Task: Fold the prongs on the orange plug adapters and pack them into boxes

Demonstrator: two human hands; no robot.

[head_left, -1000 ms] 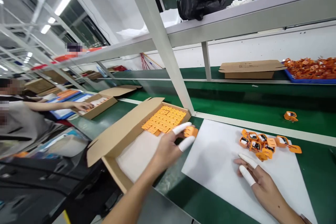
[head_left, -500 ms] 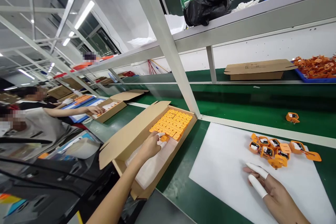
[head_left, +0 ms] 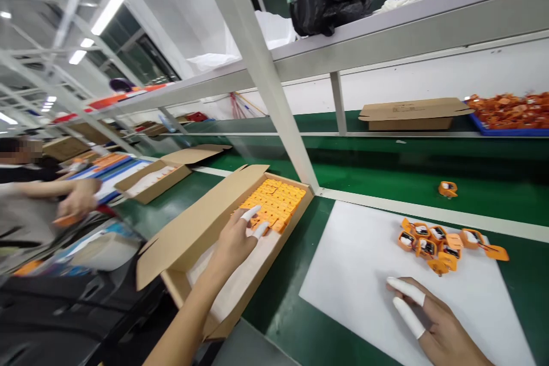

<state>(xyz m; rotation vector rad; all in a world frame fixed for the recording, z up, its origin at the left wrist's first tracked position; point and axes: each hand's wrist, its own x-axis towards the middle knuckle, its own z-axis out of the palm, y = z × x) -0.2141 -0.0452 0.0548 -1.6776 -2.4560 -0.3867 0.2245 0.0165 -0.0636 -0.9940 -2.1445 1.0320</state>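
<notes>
"What's the surface?"
"A green tabletop (head_left: 285, 263) with a white sheet (head_left: 347, 263), beneath a shelf (head_left: 407, 26) and strip lights (head_left: 110, 10)."
"And the orange pieces (head_left: 277, 200)?"
"Bright, flat-topped, packed in rows inside the open carton (head_left: 189, 229). The left hand (head_left: 234, 243) is at their near edge; I can't tell whether its grip holds anything. The right hand's (head_left: 437, 317) grip is parted above the sheet."

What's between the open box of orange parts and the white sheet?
The head view shows a green tabletop strip, with the pale post at its far end.
</notes>
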